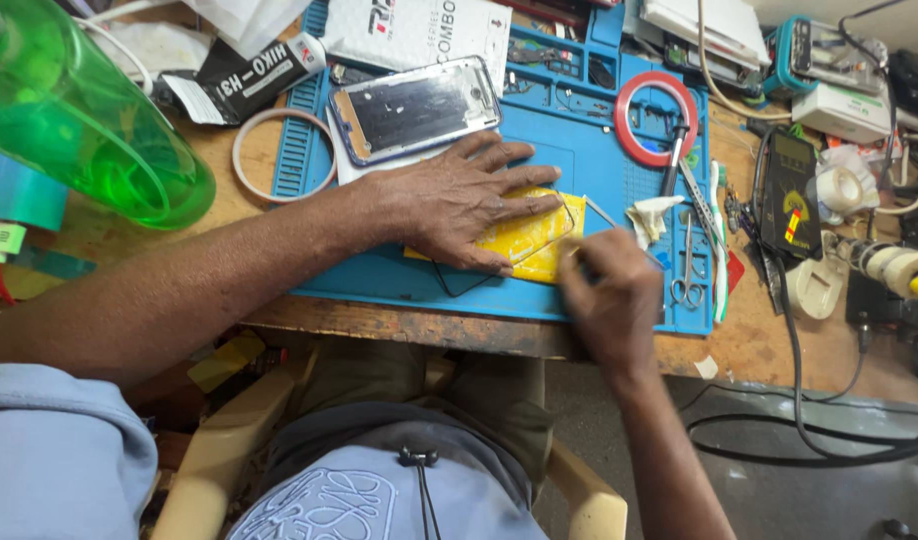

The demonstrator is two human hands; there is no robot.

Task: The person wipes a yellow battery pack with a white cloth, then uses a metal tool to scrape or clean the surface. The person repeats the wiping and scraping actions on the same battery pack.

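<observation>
Head view, frame centre: left hand (469,205) lies flat, steadying the yellow panel (527,240); right hand (611,290) pinches a thin tool (601,211) at its edge.

matt blue rubbery mat (599,180); worn, rough wooden surface (419,328); glossy translucent green plastic bottle (79,120); shiny metal phone frame (415,108).

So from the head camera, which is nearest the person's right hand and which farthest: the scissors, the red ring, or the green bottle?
Measured from the right hand:
1. The scissors, just to its right on the blue mat.
2. The red ring, farther up the mat, above the hand.
3. The green bottle, far across at the top left, beyond the left hand.
</observation>
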